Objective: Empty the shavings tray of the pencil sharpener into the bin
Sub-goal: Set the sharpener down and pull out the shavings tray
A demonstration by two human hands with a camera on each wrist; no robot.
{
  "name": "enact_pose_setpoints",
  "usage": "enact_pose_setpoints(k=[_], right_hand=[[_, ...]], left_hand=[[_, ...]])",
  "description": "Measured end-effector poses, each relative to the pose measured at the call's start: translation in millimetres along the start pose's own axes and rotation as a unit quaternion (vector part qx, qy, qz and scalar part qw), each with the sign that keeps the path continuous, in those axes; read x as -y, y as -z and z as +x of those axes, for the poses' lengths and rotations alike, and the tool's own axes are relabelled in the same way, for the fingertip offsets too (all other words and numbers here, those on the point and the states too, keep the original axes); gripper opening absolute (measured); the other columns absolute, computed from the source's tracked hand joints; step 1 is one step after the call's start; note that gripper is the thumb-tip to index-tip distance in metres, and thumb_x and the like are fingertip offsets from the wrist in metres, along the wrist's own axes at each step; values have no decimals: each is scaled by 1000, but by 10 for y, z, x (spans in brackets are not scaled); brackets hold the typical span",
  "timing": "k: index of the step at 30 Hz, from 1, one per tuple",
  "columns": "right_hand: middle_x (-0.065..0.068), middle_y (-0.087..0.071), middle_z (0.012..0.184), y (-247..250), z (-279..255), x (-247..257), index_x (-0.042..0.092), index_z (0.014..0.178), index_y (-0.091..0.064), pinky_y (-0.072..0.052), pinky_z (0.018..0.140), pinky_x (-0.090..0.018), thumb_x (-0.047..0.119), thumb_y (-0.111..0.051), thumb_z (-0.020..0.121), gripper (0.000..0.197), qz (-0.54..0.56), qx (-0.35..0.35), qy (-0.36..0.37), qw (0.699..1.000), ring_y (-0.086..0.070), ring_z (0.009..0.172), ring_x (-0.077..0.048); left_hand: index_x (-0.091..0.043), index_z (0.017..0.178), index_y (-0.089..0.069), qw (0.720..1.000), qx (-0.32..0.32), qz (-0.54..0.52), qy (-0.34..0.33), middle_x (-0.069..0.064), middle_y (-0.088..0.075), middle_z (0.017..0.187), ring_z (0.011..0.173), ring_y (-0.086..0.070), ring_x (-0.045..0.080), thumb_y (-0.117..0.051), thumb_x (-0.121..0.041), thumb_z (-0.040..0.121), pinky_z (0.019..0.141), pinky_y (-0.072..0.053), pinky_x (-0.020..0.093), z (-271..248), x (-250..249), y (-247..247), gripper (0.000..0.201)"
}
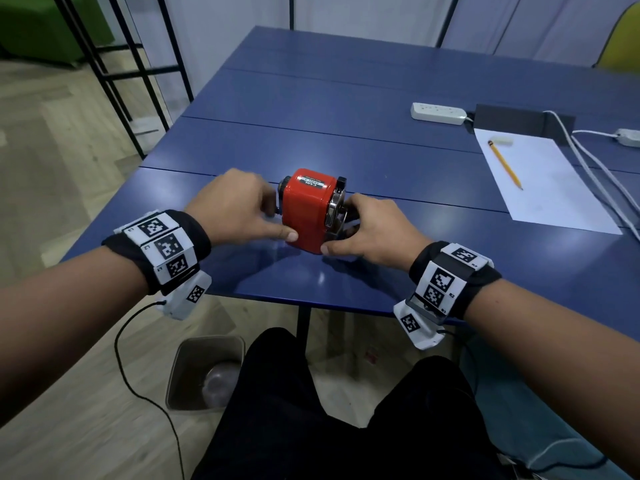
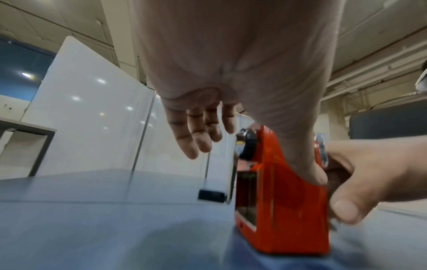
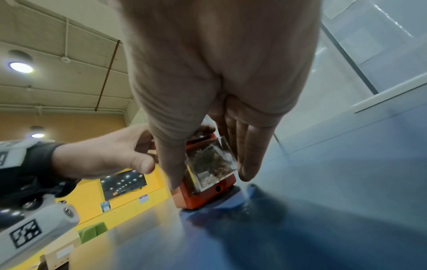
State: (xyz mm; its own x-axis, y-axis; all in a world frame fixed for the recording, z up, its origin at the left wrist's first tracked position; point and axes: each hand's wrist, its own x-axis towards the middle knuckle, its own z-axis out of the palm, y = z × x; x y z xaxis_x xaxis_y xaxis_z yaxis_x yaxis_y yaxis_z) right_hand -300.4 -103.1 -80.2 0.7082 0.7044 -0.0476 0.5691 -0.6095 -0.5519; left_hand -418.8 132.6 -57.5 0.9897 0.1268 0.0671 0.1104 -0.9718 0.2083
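The red pencil sharpener (image 1: 308, 211) stands on the blue table (image 1: 346, 133) near its front edge. My left hand (image 1: 277, 218) is at its left end. The thumb (image 2: 312, 173) presses the near side, and the fingers (image 2: 196, 138) hang relaxed beside the knob end without touching it. My right hand (image 1: 341, 230) is at the right end. Its thumb (image 3: 172, 169) and fingers (image 3: 249, 160) pinch the clear shavings tray (image 3: 211, 162). The tray holds dark shavings and sticks partly out of the red body. The bin (image 1: 180, 362) stands on the floor below the table edge.
On the right of the table lie a sheet of paper (image 1: 554, 195) with a yellow pencil (image 1: 505, 164) and an eraser (image 1: 502, 140). Beyond them are a white power strip (image 1: 438, 113) and white cables (image 1: 588, 161). My knees (image 1: 277, 393) are beside the bin.
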Motion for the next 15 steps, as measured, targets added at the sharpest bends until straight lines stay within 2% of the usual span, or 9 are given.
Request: enact_pose_setpoints(k=[2, 4, 5, 7, 11, 15], right_hand=[[9, -74, 113, 0, 1, 29, 22, 132, -64, -57, 89, -26, 54, -95, 66, 79, 12, -2, 15, 1000, -72, 98, -10], [9, -75, 108, 0, 5, 58, 23, 129, -67, -54, 83, -21, 50, -96, 67, 73, 16, -8, 26, 1000, -71, 97, -10], [8, -76, 105, 0, 8, 70, 22, 126, -69, -52, 80, -20, 49, -96, 67, 70, 13, -10, 28, 999, -71, 96, -11], [7, -76, 103, -2, 12, 81, 22, 122, -71, -52, 79, -22, 50, -97, 66, 68, 3, -11, 25, 1000, -70, 94, -12], [8, -76, 101, -31, 20, 65, 23, 116, -70, -57, 81, -28, 60, -94, 60, 72, -10, -21, 7, 1000, -71, 94, -13], [6, -75, 102, -65, -8, 47, 22, 115, -69, -60, 84, -33, 64, -92, 60, 73, -9, -27, -9, 1000, -71, 96, -14]], left_hand=[[-23, 115, -57, 998, -53, -15, -16, -6, -60, 105, 90, -62, 16, -77, -87, 49, 78, -56, 37, 23, -89, 90, 94], [-29, 150, -38, 997, -29, -34, -67, -1, -50, 138, 120, -57, 20, -84, -79, 50, 99, -52, 38, 97, -199, 142, 121], [-33, 159, -27, 995, -5, -22, -95, -1, -44, 148, 130, -52, 20, -85, -76, 53, 107, -48, 38, 144, -253, 140, 129], [-34, 163, -21, 992, 32, 3, -126, -3, -43, 151, 134, -50, 19, -84, -73, 59, 111, -45, 40, 233, -328, 106, 128], [-29, 151, -41, 991, 57, 3, -125, -7, -53, 134, 118, -57, 18, -85, -69, 61, 102, -50, 40, 323, -321, 107, 108], [-29, 144, -44, 986, 71, 11, -149, -9, -51, 124, 108, -57, 16, -86, -69, 61, 95, -53, 41, 383, -311, 136, 101]])
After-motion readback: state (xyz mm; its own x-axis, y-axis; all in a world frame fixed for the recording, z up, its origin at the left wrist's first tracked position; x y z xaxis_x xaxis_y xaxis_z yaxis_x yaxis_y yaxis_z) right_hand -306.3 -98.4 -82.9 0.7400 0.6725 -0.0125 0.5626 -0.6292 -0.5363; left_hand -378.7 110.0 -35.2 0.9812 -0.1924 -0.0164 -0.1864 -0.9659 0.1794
